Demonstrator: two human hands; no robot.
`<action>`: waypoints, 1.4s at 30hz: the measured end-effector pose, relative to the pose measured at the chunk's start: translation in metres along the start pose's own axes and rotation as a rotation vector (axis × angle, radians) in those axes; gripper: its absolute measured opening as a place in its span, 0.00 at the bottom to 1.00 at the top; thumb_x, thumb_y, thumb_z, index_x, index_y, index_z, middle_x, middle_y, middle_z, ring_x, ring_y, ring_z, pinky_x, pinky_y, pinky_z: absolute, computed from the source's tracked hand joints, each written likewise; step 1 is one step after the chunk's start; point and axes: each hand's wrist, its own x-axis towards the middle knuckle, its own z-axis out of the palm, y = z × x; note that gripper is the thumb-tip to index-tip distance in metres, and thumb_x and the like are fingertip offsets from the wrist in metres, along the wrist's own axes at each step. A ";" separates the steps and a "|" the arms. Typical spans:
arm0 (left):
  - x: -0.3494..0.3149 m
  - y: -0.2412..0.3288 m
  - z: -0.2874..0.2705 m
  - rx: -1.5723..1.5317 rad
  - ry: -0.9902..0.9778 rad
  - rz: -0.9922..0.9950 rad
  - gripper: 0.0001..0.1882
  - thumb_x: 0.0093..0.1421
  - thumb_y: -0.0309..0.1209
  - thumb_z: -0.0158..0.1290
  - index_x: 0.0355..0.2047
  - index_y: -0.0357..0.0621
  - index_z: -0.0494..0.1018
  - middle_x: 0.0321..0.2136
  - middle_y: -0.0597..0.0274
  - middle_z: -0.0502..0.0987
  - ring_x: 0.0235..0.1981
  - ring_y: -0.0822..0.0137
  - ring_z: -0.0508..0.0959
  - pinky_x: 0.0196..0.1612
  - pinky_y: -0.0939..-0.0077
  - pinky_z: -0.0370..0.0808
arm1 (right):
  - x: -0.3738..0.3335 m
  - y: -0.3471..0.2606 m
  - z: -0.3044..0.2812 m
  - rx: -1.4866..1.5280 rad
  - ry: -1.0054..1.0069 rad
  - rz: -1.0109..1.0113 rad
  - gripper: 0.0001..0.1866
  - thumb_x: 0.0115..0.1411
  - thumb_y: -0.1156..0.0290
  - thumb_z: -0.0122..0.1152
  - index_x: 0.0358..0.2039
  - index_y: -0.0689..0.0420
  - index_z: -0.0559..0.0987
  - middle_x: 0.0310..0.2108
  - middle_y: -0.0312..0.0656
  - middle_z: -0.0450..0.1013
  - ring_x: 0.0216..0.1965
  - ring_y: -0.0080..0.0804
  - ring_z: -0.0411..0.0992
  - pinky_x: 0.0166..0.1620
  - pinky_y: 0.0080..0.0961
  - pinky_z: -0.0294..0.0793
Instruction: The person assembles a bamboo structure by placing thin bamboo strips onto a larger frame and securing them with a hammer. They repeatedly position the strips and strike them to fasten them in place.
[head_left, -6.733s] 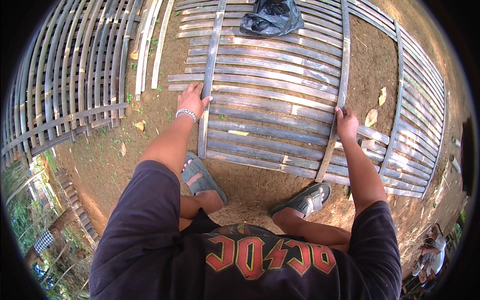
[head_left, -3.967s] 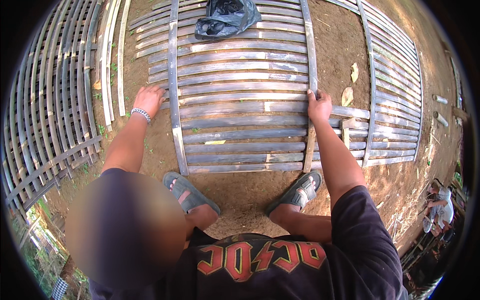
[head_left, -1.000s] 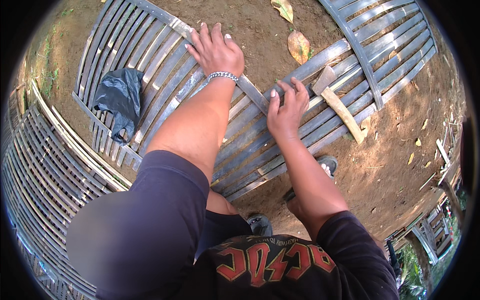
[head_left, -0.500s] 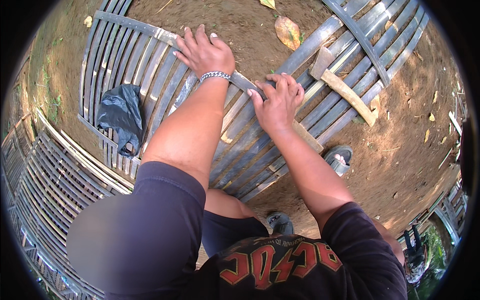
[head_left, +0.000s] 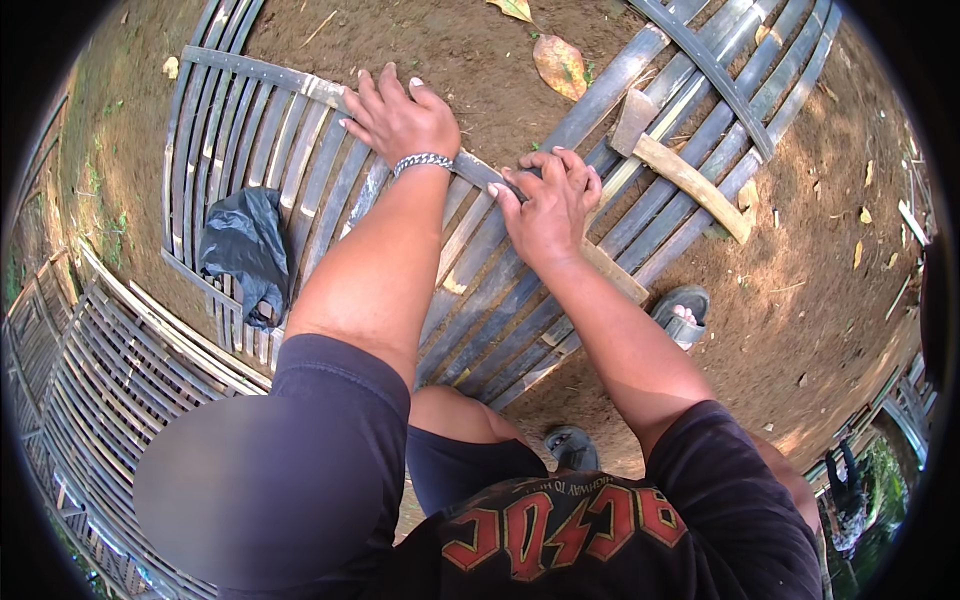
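I am crouching over a bamboo slat panel (head_left: 300, 150) lying flat on the bare dirt ground (head_left: 450, 50), and every place here is told from that panel. My left hand (head_left: 400, 118) is pressing down on its upper part, fingers spread wide over the crosspiece (head_left: 250, 72), and my right hand (head_left: 548, 205) is curling its fingers around the same crosspiece nearer the panel's middle, gripping it rather than lying open. As I judge it, the strip could be slipping sideways under my palms, because the slats are smooth and rounded, and a split edge could be cutting into my fingers if I am dragging them along it. The hatchet (head_left: 680, 165) with its pale wooden handle is resting on the panel's right part, close to my right hand, so a careless sweep could be knocking against its head. The panel is looking grey and weathered, its long slats running side by side with narrow gaps. A crumpled black plastic bag (head_left: 245, 250) is lying on its left part.
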 end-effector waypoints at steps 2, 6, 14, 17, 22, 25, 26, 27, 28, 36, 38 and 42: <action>0.000 -0.001 0.001 0.010 0.013 0.006 0.25 0.66 0.37 0.48 0.63 0.47 0.71 0.70 0.48 0.62 0.75 0.42 0.50 0.75 0.37 0.41 | 0.000 0.000 0.000 0.005 -0.006 -0.002 0.11 0.55 0.55 0.74 0.36 0.44 0.89 0.52 0.29 0.74 0.68 0.39 0.58 0.70 0.57 0.42; 0.000 0.000 0.000 0.016 0.014 0.005 0.25 0.66 0.37 0.49 0.63 0.48 0.71 0.70 0.49 0.63 0.74 0.42 0.52 0.75 0.37 0.42 | 0.001 0.001 -0.002 0.013 -0.022 0.000 0.11 0.55 0.56 0.74 0.37 0.44 0.89 0.51 0.29 0.74 0.67 0.39 0.58 0.70 0.58 0.43; 0.000 0.001 0.000 0.028 0.003 0.009 0.25 0.66 0.37 0.48 0.63 0.48 0.70 0.70 0.49 0.62 0.75 0.42 0.50 0.75 0.37 0.41 | 0.002 0.002 -0.001 0.021 -0.030 -0.002 0.11 0.54 0.57 0.75 0.36 0.45 0.89 0.51 0.29 0.74 0.67 0.40 0.58 0.70 0.58 0.43; 0.000 0.000 -0.001 0.036 -0.008 0.006 0.25 0.66 0.37 0.48 0.64 0.48 0.70 0.70 0.49 0.61 0.75 0.42 0.50 0.75 0.37 0.41 | 0.002 0.001 -0.001 0.021 -0.031 -0.006 0.11 0.54 0.58 0.75 0.36 0.45 0.89 0.51 0.30 0.74 0.67 0.40 0.58 0.70 0.58 0.43; 0.000 0.002 -0.003 0.017 -0.025 -0.005 0.26 0.66 0.37 0.48 0.63 0.46 0.70 0.70 0.48 0.61 0.76 0.42 0.48 0.75 0.37 0.40 | 0.003 0.001 -0.003 0.020 -0.050 0.006 0.10 0.54 0.59 0.75 0.36 0.46 0.88 0.50 0.30 0.74 0.67 0.41 0.58 0.69 0.58 0.43; 0.000 0.003 -0.003 0.016 -0.031 -0.010 0.26 0.65 0.37 0.48 0.63 0.45 0.70 0.70 0.48 0.60 0.76 0.43 0.47 0.76 0.37 0.39 | 0.004 0.001 -0.004 0.037 -0.050 0.003 0.10 0.54 0.60 0.75 0.36 0.46 0.88 0.50 0.30 0.74 0.67 0.41 0.58 0.69 0.57 0.43; 0.000 0.003 -0.003 0.021 -0.030 -0.010 0.26 0.66 0.37 0.48 0.63 0.46 0.70 0.70 0.48 0.60 0.76 0.43 0.47 0.76 0.37 0.39 | 0.004 0.001 -0.004 0.038 -0.053 0.007 0.10 0.54 0.60 0.75 0.36 0.46 0.88 0.50 0.30 0.74 0.67 0.41 0.58 0.69 0.57 0.43; 0.000 0.002 -0.003 0.020 -0.029 -0.010 0.26 0.66 0.37 0.48 0.63 0.46 0.70 0.70 0.48 0.60 0.76 0.43 0.47 0.75 0.37 0.39 | 0.004 0.000 -0.004 0.040 -0.055 0.010 0.10 0.54 0.60 0.75 0.36 0.46 0.88 0.50 0.30 0.74 0.67 0.41 0.58 0.69 0.57 0.43; 0.000 0.002 -0.002 0.019 -0.028 -0.009 0.26 0.66 0.37 0.48 0.63 0.46 0.70 0.70 0.47 0.60 0.76 0.43 0.47 0.75 0.37 0.39 | 0.005 0.000 -0.005 0.042 -0.057 0.013 0.10 0.54 0.60 0.75 0.36 0.46 0.88 0.50 0.31 0.74 0.67 0.41 0.58 0.69 0.57 0.43; 0.000 0.002 -0.003 0.020 -0.032 -0.002 0.26 0.66 0.38 0.48 0.64 0.46 0.70 0.70 0.47 0.61 0.76 0.42 0.47 0.75 0.36 0.40 | 0.005 0.000 -0.006 0.062 -0.077 0.031 0.10 0.54 0.60 0.75 0.36 0.47 0.88 0.51 0.32 0.74 0.67 0.42 0.57 0.70 0.57 0.42; 0.001 0.002 -0.004 0.025 -0.033 -0.002 0.26 0.66 0.37 0.48 0.63 0.46 0.70 0.70 0.46 0.61 0.76 0.42 0.48 0.75 0.36 0.40 | 0.006 -0.001 -0.006 0.074 -0.083 0.034 0.10 0.54 0.61 0.75 0.36 0.47 0.88 0.51 0.33 0.74 0.68 0.42 0.57 0.70 0.57 0.42; 0.001 0.002 -0.004 0.025 -0.030 0.000 0.26 0.66 0.38 0.48 0.63 0.46 0.70 0.69 0.46 0.61 0.76 0.42 0.48 0.75 0.36 0.40 | 0.006 -0.001 -0.006 0.083 -0.089 0.044 0.10 0.54 0.60 0.75 0.36 0.48 0.88 0.51 0.33 0.74 0.68 0.42 0.57 0.70 0.56 0.41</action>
